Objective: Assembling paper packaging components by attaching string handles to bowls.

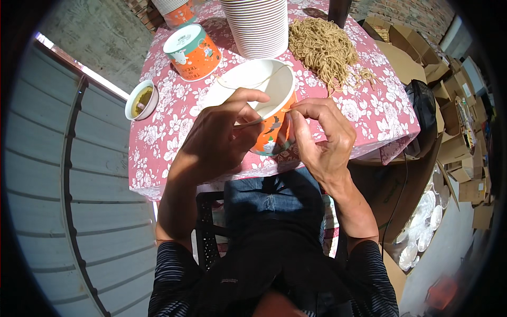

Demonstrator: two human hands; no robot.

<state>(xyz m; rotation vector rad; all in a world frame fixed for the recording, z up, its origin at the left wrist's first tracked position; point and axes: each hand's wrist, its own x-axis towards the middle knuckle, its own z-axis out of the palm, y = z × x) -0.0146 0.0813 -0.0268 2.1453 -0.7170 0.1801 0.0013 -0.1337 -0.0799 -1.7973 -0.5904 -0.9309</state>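
An orange-printed paper bucket [271, 130] with a white inside stands tilted at the table's near edge, its mouth turned up toward me. A thin tan cord [248, 87] runs across the inside of its mouth. My left hand [224, 127] is closed over the bucket's near left rim, index finger inside and thumb outside. At the right side of the bucket, just below the rim, my right hand [322, 127] pinches a short end of the cord between thumb and forefinger. My left fingers hide part of the near rim.
A tall stack of white paper buckets [256, 26] stands behind, beside an upside-down orange bucket [193, 53]. To the right lies a heap of tan cords [325, 50]. A bowl with greenish liquid [142, 101] sits at the left edge. Cardboard boxes [459, 127] fill the right side.
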